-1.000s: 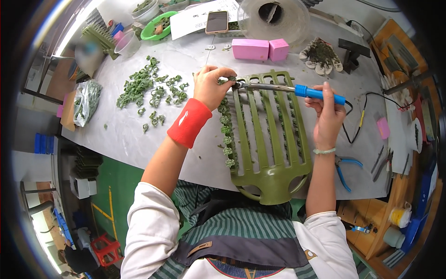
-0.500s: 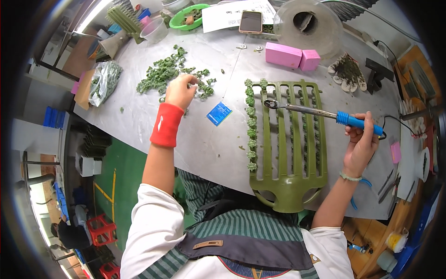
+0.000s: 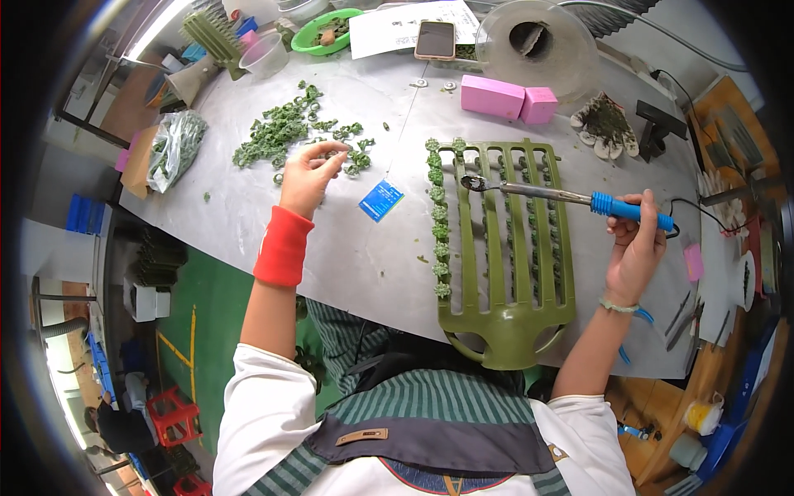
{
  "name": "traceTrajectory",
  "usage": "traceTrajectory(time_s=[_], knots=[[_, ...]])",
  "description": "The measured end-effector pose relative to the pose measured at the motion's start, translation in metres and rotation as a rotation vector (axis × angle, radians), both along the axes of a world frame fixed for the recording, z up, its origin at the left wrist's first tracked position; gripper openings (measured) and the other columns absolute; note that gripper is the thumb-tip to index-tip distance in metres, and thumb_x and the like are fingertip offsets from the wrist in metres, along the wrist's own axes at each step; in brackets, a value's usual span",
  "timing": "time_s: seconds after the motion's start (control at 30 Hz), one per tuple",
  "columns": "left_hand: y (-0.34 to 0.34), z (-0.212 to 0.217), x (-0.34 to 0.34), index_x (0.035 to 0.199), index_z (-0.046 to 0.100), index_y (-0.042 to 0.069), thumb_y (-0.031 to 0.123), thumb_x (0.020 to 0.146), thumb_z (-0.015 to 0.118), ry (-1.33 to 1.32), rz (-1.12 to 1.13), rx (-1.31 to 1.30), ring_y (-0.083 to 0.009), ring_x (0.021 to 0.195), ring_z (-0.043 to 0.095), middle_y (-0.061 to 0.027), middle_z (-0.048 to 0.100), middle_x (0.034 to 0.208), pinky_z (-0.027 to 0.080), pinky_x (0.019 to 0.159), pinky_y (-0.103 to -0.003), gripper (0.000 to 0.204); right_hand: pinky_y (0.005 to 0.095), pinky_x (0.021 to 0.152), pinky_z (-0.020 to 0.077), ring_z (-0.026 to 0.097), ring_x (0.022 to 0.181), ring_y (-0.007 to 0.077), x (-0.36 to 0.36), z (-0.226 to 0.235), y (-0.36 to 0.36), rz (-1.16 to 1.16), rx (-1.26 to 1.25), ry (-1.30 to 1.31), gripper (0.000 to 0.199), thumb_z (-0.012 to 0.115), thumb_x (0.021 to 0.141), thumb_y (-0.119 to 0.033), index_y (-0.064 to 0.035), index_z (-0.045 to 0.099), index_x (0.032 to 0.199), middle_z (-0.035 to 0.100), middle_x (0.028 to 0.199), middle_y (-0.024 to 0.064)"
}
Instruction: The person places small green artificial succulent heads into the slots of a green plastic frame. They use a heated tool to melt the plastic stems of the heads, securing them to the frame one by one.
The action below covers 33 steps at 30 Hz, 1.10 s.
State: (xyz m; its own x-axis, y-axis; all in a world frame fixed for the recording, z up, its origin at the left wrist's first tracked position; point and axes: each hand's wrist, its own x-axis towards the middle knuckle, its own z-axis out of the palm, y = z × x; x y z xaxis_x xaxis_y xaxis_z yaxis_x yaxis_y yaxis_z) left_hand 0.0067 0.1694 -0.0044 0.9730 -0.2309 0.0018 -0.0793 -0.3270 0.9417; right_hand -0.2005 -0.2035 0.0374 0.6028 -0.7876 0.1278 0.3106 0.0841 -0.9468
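My right hand grips the blue handle of a soldering iron. Its metal shaft ends in a dark, spoon-like tip above an olive-green slatted plastic frame. Small leafy green pieces line the frame's left slat, two of them at the top of the slat beside it. My left hand, below a red wristband, is held with thumb and fingertips pinched together; what is between them, if anything, I cannot make out. Beside it lies a loose heap of small green plastic pieces.
A blue card lies between the heap and the frame. Pink blocks, a phone, a stained glove and a clear round cover sit farther back. Pliers rest at right; a plastic bag stands at left.
My left hand has drawn back slightly from the heap, fingertips pinched. My right hand still holds the iron over the frame. The whole view has shifted a little.
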Motion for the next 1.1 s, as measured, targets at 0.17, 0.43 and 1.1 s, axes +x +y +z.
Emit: traceTrajectory(time_s=[0.17, 0.43, 1.1], knots=[[-0.052, 0.034, -0.036, 0.108, 0.067, 0.000, 0.003, 0.087, 0.065, -0.049, -0.198, -0.022, -0.0091, 0.086, 0.064, -0.0044, 0.069, 0.094, 0.052, 0.077, -0.023, 0.021, 0.0234, 0.051, 0.0482, 0.059, 0.055, 0.0117, -0.002, 0.000, -0.001, 0.002, -0.015, -0.007, 0.031, 0.060, 0.093, -0.028, 0.0003, 0.063, 0.081, 0.063, 0.071, 0.0071], [-0.117, 0.029, -0.047, 0.109, 0.068, 0.003, 0.002, 0.091, 0.060, -0.253, -0.433, 0.138, -0.0102, 0.092, 0.064, -0.0045, 0.065, 0.100, 0.051, 0.081, -0.022, 0.020, 0.0240, 0.050, 0.0489, 0.060, 0.055, 0.0129, 0.003, -0.018, -0.008, 0.031, 0.017, -0.057, 0.027, 0.062, 0.092, -0.025, 0.0000, 0.064, 0.082, 0.065, 0.073, 0.0070], [-0.141, -0.002, -0.029, 0.091, 0.072, 0.017, 0.015, 0.079, 0.072, -0.821, -0.431, 0.514, -0.0195, 0.092, 0.056, 0.0038, 0.070, 0.092, 0.040, 0.084, -0.036, 0.013, 0.0252, 0.051, 0.0510, 0.062, 0.056, 0.0143, 0.013, -0.028, -0.002, 0.049, 0.044, -0.052, 0.029, 0.061, 0.092, -0.024, 0.0022, 0.064, 0.080, 0.064, 0.071, 0.0076]])
